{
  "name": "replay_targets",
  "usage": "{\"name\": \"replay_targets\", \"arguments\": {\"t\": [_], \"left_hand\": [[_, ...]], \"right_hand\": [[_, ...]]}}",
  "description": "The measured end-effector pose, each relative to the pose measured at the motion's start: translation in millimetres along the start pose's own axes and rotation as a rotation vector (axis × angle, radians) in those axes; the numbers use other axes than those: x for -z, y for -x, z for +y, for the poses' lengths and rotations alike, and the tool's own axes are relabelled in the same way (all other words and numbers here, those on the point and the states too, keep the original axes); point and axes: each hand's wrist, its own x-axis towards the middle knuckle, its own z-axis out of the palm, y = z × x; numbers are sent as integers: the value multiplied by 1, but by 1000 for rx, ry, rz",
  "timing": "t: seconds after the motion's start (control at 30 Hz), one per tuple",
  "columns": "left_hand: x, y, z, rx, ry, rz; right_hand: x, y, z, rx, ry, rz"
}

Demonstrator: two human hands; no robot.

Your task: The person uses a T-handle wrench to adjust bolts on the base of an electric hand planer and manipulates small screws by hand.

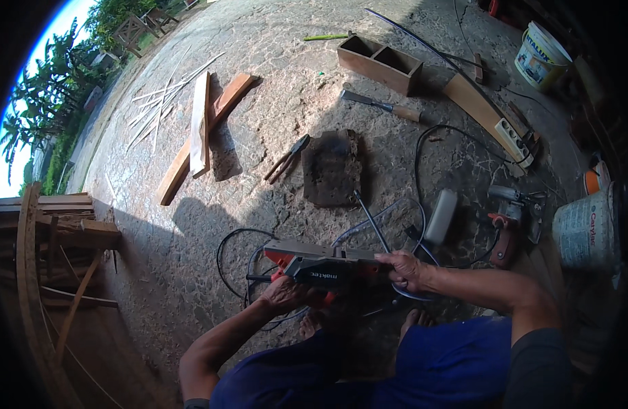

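A dark grey and red electric planer [321, 271] is held up between my two hands, its flat metal sole facing upward, above my bare feet. My left hand [282, 292] is closed round its red part near the left end. My right hand [402, 269] grips the right end. Black and grey cords loop on the ground beneath it, and a metal rod [372, 221] leans from a dark, worn slab [331, 167]. Pliers [287, 158] lie beside that slab. A pale oblong block [440, 216] and a second red-and-silver power tool [503, 225] lie to the right.
Planks [199, 123] and thin strips [160, 102] lie upper left. A divided wooden box [379, 68], chisel [379, 106] and power strip [512, 142] are ahead. Buckets [540, 58] [583, 232] stand right; stacked timber [29, 266] is left. Plants [41, 129] border the concrete.
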Motion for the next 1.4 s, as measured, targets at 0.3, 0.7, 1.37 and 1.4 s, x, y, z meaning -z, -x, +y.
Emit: {"name": "replay_targets", "arguments": {"t": [0.3,0.7,1.37,1.4], "left_hand": [[-53,40,9,100,-208,56],[-29,52,104,154,-118,855],[138,-52,108,240,1854,984],[139,-53,107,239,1925,964]], "right_hand": [[-12,36,21,-11,425,-21],[-20,24,-139,1049,269,248],[-97,116,-144,1421,1647,-364],[-98,116,-145,1332,1652,-395]]}}
